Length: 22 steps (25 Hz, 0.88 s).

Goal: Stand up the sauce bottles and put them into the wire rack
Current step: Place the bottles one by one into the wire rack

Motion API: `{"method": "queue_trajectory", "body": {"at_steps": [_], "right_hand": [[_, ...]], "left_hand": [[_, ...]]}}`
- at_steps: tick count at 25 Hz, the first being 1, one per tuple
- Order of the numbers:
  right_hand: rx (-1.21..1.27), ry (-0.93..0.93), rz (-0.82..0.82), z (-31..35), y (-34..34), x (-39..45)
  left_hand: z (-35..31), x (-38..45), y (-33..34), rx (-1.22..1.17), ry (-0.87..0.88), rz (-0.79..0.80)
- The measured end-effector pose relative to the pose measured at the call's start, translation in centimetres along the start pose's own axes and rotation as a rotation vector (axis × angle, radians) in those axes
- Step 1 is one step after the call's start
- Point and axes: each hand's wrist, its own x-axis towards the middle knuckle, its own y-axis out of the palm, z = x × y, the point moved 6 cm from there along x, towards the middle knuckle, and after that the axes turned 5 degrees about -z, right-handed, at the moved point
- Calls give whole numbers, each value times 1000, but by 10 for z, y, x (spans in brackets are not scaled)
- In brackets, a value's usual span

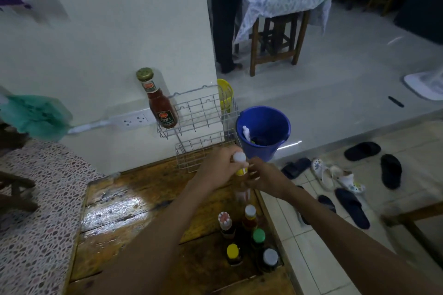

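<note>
A two-tier wire rack (199, 112) stands against the white wall at the far end of the wooden table (134, 201). One red sauce bottle (159, 103) with a gold cap stands in its upper tier at the left. Just in front of the lower tier, my left hand (215, 170) and my right hand (266, 179) both grip a tall white-capped sauce bottle (240, 165), held upright. Several more bottles stand near the table's right edge: a red-and-white cap (224, 220), a white cap (250, 213), a green cap (259, 235), a yellow cap (233, 251) and a grey cap (270, 257).
A blue bucket (263, 127) sits on the floor right of the rack, a yellow container (225, 93) behind it. A power strip (131, 121) runs along the wall. Sandals (335, 175) lie on the floor at right. A patterned counter (36, 199) adjoins the table's left.
</note>
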Motion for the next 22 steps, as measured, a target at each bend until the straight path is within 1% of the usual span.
{"method": "queue_trajectory", "body": {"at_steps": [3, 6, 9, 12, 14, 17, 19, 22], "right_hand": [[67, -21, -120, 45, -32, 8], [187, -147, -170, 104, -61, 24], [60, -240, -253, 153, -81, 58], [63, -173, -330, 183, -79, 95], [77, -178, -370, 199, -68, 116], [103, -225, -364, 216, -53, 147], [129, -219, -320, 216, -47, 166], [89, -225, -274, 208, -37, 187]], "left_hand": [[-42, 8, -69, 90, 41, -228], [-79, 16, -145, 206, 91, -422], [-94, 28, -208, 285, 69, -555], [-100, 40, -256, 420, 9, -664], [-99, 49, -276, 456, -45, -695], [-84, 64, -290, 498, -86, -668], [-69, 73, -292, 517, -100, -620], [-39, 86, -291, 490, -124, -516]]}}
